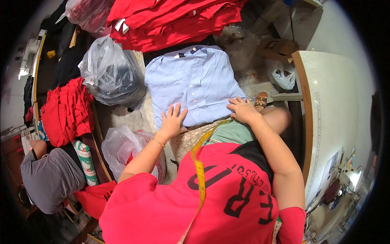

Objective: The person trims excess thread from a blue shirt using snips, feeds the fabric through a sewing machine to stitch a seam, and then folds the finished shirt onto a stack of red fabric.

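A light blue buttoned shirt [195, 81] lies folded in front of me, its collar at the far end and a short row of buttons down its middle. Flat on its near left corner rests my left hand [172, 122], fingers spread. At the near right corner my right hand [243, 110] touches the cloth, its fingers stretched out and slightly bent. Neither hand grips anything that I can see. A yellow measuring tape [199, 162] hangs down over my red top and crosses my lap near the shirt's near edge.
Beyond the shirt rises a large stack of red garments [170, 24]. Filled clear plastic bags [111, 69] stand on the left, by another red pile [67, 112]. A person in a grey top [53, 179] sits at far left. A white table [329, 114] borders the right.
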Action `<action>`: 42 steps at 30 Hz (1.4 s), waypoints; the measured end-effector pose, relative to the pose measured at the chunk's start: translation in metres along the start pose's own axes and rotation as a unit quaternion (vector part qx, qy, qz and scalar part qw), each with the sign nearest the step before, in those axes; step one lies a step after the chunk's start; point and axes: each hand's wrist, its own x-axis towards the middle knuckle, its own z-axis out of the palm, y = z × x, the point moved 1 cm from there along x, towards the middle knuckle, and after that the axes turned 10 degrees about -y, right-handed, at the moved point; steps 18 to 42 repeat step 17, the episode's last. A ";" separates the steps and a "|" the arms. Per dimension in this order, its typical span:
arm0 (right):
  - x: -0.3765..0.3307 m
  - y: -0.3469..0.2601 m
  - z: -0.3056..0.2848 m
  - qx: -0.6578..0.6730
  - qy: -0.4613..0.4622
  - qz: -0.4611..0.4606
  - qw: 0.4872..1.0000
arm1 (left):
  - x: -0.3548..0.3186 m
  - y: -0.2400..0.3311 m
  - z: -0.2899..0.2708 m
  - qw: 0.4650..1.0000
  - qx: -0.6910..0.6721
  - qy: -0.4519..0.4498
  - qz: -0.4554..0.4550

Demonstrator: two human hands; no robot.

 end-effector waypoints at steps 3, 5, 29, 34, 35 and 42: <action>-0.032 0.012 -0.010 0.075 0.035 0.017 0.996 | 0.014 0.012 -0.083 0.994 0.003 -0.113 0.009; -0.075 0.034 -0.006 0.173 0.085 0.024 0.981 | 0.030 0.029 -0.121 0.994 0.022 0.005 0.111; -0.449 -0.119 0.255 0.350 0.778 0.410 0.321 | -0.005 0.356 -0.194 0.681 -0.114 -0.371 0.620; -0.449 -0.119 0.255 0.350 0.778 0.410 0.321 | -0.005 0.356 -0.194 0.681 -0.114 -0.371 0.620; -0.449 -0.119 0.255 0.350 0.778 0.410 0.321 | -0.005 0.356 -0.194 0.681 -0.114 -0.371 0.620; -0.449 -0.119 0.255 0.350 0.778 0.410 0.321 | -0.005 0.356 -0.194 0.681 -0.114 -0.371 0.620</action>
